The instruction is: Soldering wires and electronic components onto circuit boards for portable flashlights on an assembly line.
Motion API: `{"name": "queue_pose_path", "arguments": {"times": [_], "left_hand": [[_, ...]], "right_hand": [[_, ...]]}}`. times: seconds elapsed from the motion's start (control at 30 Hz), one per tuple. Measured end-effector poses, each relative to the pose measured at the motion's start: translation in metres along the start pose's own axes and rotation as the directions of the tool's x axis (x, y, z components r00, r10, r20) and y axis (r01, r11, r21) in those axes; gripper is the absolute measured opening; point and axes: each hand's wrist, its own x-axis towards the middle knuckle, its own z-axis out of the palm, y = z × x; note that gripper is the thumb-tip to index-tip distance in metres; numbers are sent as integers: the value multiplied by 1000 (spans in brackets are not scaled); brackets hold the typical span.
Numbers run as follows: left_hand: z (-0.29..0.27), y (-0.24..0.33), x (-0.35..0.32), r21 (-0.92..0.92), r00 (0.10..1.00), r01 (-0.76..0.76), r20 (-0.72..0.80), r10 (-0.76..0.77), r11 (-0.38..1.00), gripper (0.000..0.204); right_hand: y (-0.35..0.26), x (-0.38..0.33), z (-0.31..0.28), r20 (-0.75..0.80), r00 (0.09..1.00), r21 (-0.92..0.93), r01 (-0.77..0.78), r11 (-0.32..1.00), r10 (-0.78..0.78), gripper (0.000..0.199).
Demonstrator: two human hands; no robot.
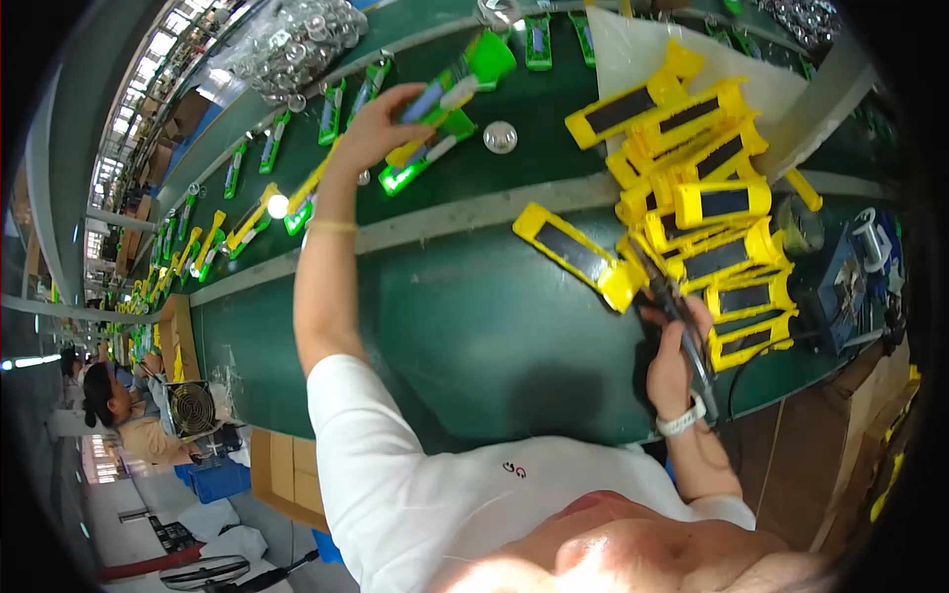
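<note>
Left hand: my left hand (378, 128) reaches over the green belt (559, 163), fingers closed around the near end of a green unit (458, 81).
Right hand: my right hand (677, 351) is wrapped around a dark slender tool (682, 318), its far end close to a yellow casing (573, 245); whether they touch, I cannot tell.
Stage: partway, I judge. Yellow and green parts lie together along the belt to my left; the casing pile (727, 232) beside my right hand shows no green bodies joined to it, so much appears left.
Green unit: long, open-faced, flared at its far end, with a blue-violet cylinder (425, 102) along it; it is held above the belt, tilted.
Neighbouring unit: a second green body (440, 148) lies just below, one end glowing white-green.
Yellow casing: slanted across the worktop edge, a dark glossy panel set in its frame.
Clear globe: a transparent ball (500, 137) rests on the belt, apart from both hands.
</note>
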Motion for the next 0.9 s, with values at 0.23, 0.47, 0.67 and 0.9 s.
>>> {"name": "queue_pose_path", "arguments": {"times": [0.23, 0.47, 0.67, 0.9], "left_hand": [[94, 48, -120, 187, 769, -502, 543, 337, 844, 52], [135, 52, -154, 243, 885, -404, 349, 309, 882, 48], [147, 71, -158, 447, 869, -494, 242, 431, 745, 45], [140, 55, -113, 276, 842, -469, 427, 330, 839, 50]], "right_hand": [[-9, 3, 1, 50, 997, 182, 57, 982, -67, 32], [-8, 0, -10, 28, 979, 338, 181, 924, -202, 36], [-6, -1, -17, -101, 953, 345, 302, 889, -285, 38], [-2, -8, -21, -152, 937, 414, 348, 841, -313, 36]]}}
